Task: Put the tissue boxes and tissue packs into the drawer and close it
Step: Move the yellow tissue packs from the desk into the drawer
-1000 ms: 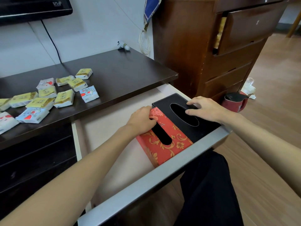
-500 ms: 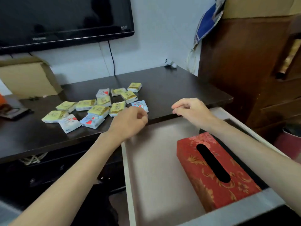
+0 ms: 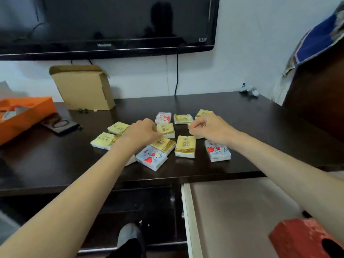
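Observation:
Several small tissue packs, yellow ones (image 3: 185,148) and white ones with red hearts (image 3: 151,157), lie scattered on the dark table top (image 3: 260,131). My left hand (image 3: 143,133) rests on the left side of the cluster, fingers curled down against a yellow pack (image 3: 165,129). My right hand (image 3: 209,127) sits over the right side, fingers bent onto a pack that it mostly hides. No pack is lifted. The drawer (image 3: 186,220) stands open at lower right, with the red patterned tissue box (image 3: 297,237) inside; my right forearm hides the space behind it.
A wall-mounted TV (image 3: 104,25) hangs above the table. A cardboard box (image 3: 81,88) leans at the back, an orange box (image 3: 22,116) and a dark flat item (image 3: 59,124) lie at left. A dark wooden cabinet (image 3: 316,101) stands at right.
Both hands moved from the drawer up and forward onto the tissue packs. The view swung left and up, so the red box now sits at the frame's lower right corner.

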